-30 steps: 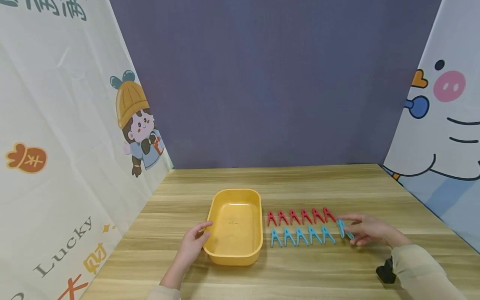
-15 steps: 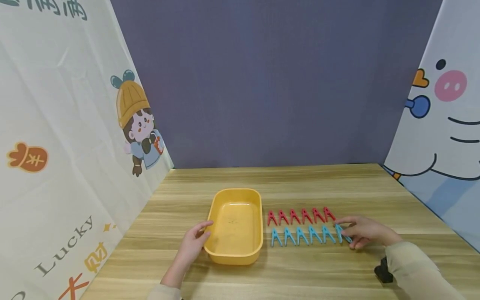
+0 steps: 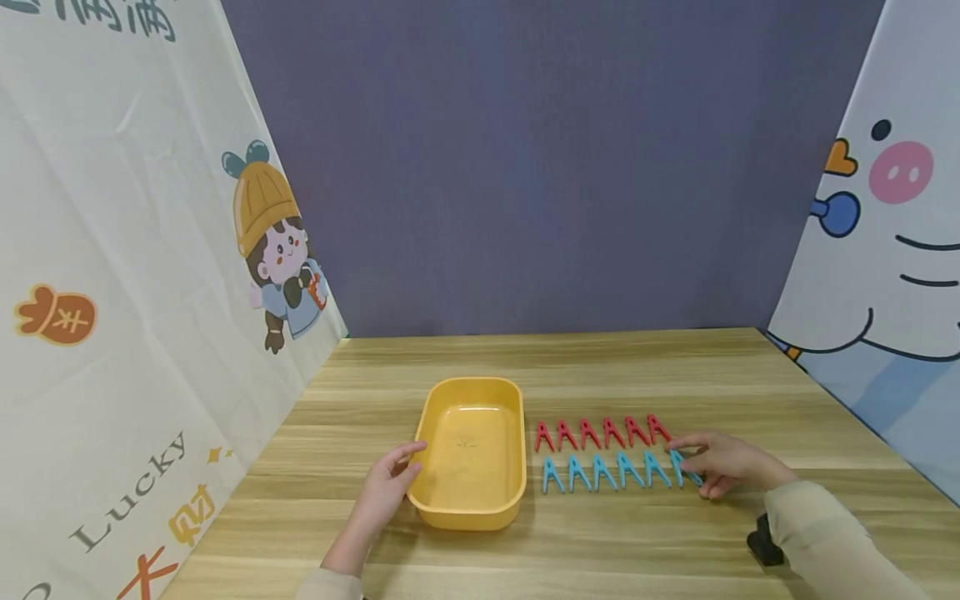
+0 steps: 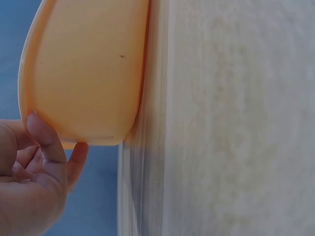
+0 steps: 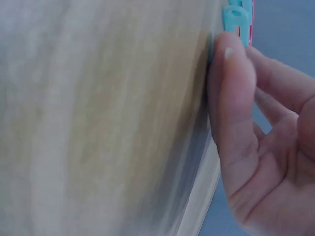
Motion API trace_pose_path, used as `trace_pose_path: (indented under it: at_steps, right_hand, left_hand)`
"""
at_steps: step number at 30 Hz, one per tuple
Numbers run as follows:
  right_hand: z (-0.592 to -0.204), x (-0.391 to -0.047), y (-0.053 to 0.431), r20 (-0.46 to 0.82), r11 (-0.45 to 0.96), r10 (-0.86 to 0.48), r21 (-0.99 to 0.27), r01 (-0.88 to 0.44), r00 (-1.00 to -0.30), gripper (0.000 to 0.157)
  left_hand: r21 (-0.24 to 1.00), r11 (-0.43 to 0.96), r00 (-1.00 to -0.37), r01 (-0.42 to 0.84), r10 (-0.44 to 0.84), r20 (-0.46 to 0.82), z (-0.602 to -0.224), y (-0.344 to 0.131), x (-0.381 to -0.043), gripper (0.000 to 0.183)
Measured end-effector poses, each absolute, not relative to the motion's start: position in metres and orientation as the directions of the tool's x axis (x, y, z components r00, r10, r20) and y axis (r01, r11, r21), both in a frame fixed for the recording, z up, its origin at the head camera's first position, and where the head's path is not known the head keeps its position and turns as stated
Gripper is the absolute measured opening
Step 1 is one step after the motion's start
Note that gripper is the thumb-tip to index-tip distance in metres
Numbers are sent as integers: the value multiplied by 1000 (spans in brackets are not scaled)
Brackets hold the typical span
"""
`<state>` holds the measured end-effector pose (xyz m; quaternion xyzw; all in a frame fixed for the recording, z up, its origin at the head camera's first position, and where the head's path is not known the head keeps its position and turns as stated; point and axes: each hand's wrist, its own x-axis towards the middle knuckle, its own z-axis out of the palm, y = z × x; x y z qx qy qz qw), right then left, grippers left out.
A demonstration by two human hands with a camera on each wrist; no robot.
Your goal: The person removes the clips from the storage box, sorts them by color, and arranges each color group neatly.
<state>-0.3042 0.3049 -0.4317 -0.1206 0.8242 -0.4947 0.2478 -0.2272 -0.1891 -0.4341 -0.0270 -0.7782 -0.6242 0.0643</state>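
To the left of the pegs stands a yellow plastic tub [image 3: 467, 518], its rim pinched on the left side by my left hand [image 3: 384, 487]. In the left wrist view, one digit lies over the rim of the tub [image 4: 88, 73] while others stay outside it. My right hand [image 3: 731, 463] holds the blue clothes peg [image 3: 678, 467] at the right end of the blue row, partly covering it. That peg is mostly hidden behind the thumb in the right wrist view, where another blue peg [image 5: 237, 19] shows beyond the fingertips.
Several red clothes pegs [image 3: 588, 433] form a row behind the several blue pegs [image 3: 602, 472], all right of the tub on a wooden table [image 3: 600, 550]. A black object [image 3: 765, 542] sits by the right sleeve. A dark panel [image 3: 555, 167] stands behind the table.
My right hand has moved slightly left with the blue peg, bringing it upright and in line with the blue row; over the last half second it barely moves. My left hand stays on the tub.
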Motion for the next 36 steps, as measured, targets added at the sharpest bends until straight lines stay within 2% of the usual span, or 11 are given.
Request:
trace_pose_path:
  at_steps: [7,17,28,36]
  right_hand:
    - [-433,-301,308,-295,499,-409,-864,59,-864,53]
    - [-424,-294,306,-272,473,-432,-880,40,-860,58]
    - [-413,-296,298,-194,529,-396,-847,-50,-898,60]
    - [-391,-306,290,-116,563,-372,-817,-125,-921,59]
  left_hand:
    - [965,237,-990,115,-46,130,-435,-188,-232,30]
    - [964,230,-989,132,-36,144,-432,-192,-229,29]
    - [896,417,-982,151,-38,184,-413,-212,-227,27]
    - [825,536,-978,177,0,210,-385,-216,-241,29]
